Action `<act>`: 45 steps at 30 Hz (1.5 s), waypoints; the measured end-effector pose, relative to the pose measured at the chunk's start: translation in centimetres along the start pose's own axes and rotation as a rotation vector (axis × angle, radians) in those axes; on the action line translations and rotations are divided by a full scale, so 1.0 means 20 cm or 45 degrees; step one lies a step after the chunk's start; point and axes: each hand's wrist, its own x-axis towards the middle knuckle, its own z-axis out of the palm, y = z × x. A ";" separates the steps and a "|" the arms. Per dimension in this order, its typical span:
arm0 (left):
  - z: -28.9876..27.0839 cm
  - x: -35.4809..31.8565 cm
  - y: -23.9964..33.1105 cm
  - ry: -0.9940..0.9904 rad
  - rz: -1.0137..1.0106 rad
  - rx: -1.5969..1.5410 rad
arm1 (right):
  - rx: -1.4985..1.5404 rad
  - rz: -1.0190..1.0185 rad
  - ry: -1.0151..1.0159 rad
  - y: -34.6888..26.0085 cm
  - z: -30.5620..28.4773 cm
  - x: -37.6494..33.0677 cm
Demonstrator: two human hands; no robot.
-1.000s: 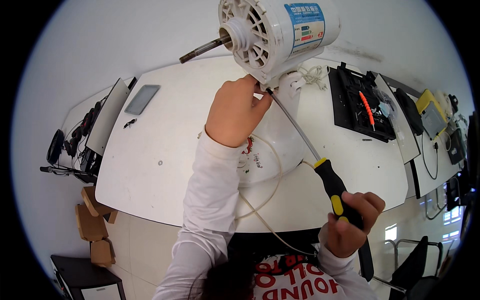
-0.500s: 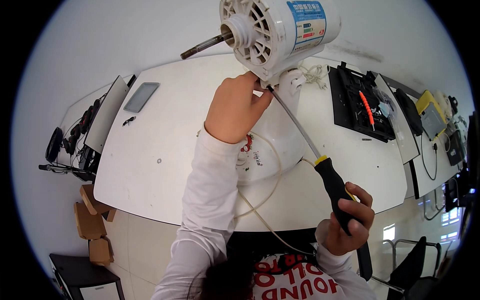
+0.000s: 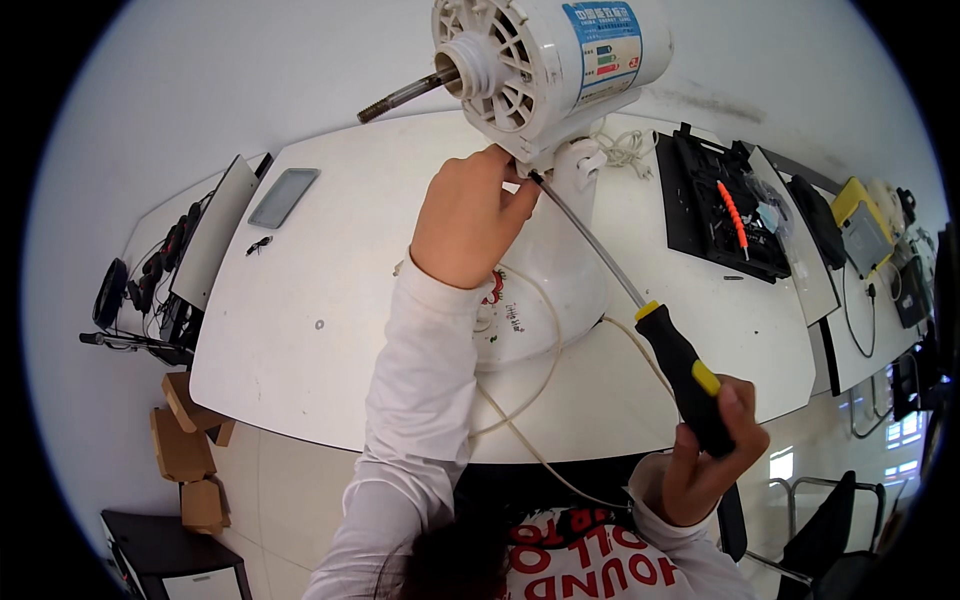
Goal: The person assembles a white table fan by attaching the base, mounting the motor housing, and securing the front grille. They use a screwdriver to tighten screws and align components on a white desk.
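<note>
A white electric fan without blades or grille stands on the table, its motor housing (image 3: pixel 555 70) at the top and a bare threaded shaft (image 3: pixel 408 95) pointing left. My left hand (image 3: pixel 468 215) reaches up under the housing, its thumb and fingers closed round the fan's neck joint (image 3: pixel 535 168); the fingertips are partly hidden. In my right hand (image 3: pixel 715 450) is a screwdriver (image 3: pixel 675 365) with a black and yellow handle, gripped near the handle's end. Its long shank slants up and left, with the tip at the neck joint beside my left thumb. The fan's base (image 3: pixel 525 335) sits below.
A black tool case (image 3: pixel 720 205) with an orange-red rod lies open at the right. At the far left are a grey tray (image 3: pixel 284 198) and a small black cable (image 3: pixel 259 245). A pale cord (image 3: pixel 515 430) loops over the table's front edge. A small washer (image 3: pixel 319 324) lies left.
My right hand has shifted slightly right and its grip on the handle has turned, with the yellow patch now facing up. The motor housing has tipped slightly left.
</note>
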 end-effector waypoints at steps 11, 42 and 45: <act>0.00 0.00 0.00 0.019 0.003 -0.001 | 0.133 0.132 -0.024 -0.01 -0.01 0.01; -0.01 0.00 -0.02 0.009 0.001 -0.037 | 0.243 -0.272 0.243 0.03 0.09 0.07; 0.00 0.00 -0.02 0.018 0.001 -0.010 | 0.177 0.169 0.092 0.01 0.01 -0.02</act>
